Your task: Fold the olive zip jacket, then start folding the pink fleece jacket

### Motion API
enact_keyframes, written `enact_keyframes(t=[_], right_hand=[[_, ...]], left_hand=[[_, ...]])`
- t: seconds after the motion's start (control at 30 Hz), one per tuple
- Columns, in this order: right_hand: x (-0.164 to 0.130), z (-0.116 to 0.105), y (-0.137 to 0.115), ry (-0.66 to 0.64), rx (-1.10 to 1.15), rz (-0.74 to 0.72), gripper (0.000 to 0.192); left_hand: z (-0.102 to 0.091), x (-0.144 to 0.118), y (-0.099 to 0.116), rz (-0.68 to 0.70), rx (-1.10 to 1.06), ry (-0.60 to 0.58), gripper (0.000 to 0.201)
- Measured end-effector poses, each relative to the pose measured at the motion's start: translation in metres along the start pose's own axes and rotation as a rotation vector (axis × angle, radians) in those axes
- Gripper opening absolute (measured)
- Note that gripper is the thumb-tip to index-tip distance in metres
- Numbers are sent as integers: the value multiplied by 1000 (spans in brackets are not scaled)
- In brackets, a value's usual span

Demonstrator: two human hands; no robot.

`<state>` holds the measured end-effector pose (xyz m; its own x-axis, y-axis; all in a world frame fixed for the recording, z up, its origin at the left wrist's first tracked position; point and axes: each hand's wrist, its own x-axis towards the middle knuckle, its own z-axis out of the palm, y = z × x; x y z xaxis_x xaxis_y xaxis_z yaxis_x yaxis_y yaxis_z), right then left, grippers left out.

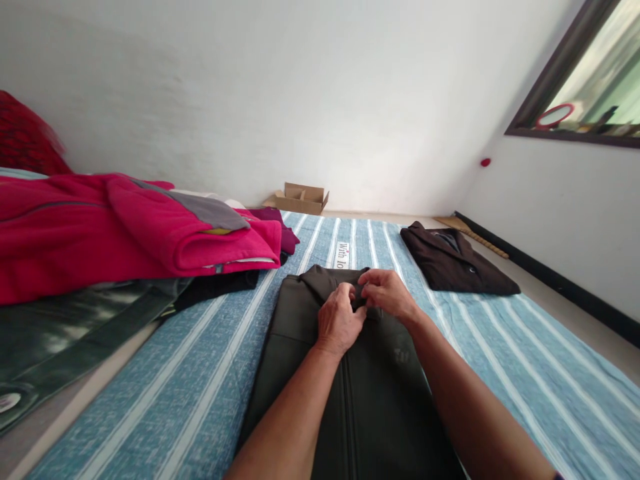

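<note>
A dark olive zip-front jacket lies flat in front of me, its collar end away from me and its zip running down the middle. My left hand is at the collar, fingers pinched on the fabric near the top of the zip. Right beside it, my right hand grips the collar's right side between thumb and fingers. The fingertips of both hands almost meet, and the bit of collar between them is partly hidden. A small pale logo shows on the jacket's right chest.
Blue-and-white striped bedding lies underneath. To the left is a pile with a pink fleece on top and a dark green garment below. A folded dark brown garment rests at right. A cardboard box stands by the wall.
</note>
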<state>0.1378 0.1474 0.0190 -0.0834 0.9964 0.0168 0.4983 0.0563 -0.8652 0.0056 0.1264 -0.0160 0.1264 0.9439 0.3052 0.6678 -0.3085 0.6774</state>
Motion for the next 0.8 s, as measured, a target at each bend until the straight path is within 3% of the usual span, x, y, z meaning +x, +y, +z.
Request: enact_keyframes(t=[0.23,0.57,0.8], right_hand=[[-17,3,22,101,154,89,20],[-13,0,-31,71,-45,3,25],[-7,26,-13,7,-304,151,43]], left_hand=[[5,3,-3,19,-43,11,38],[5,5,-4,6,-47,-8,37],[4,5,-3,9,6,-36,35]])
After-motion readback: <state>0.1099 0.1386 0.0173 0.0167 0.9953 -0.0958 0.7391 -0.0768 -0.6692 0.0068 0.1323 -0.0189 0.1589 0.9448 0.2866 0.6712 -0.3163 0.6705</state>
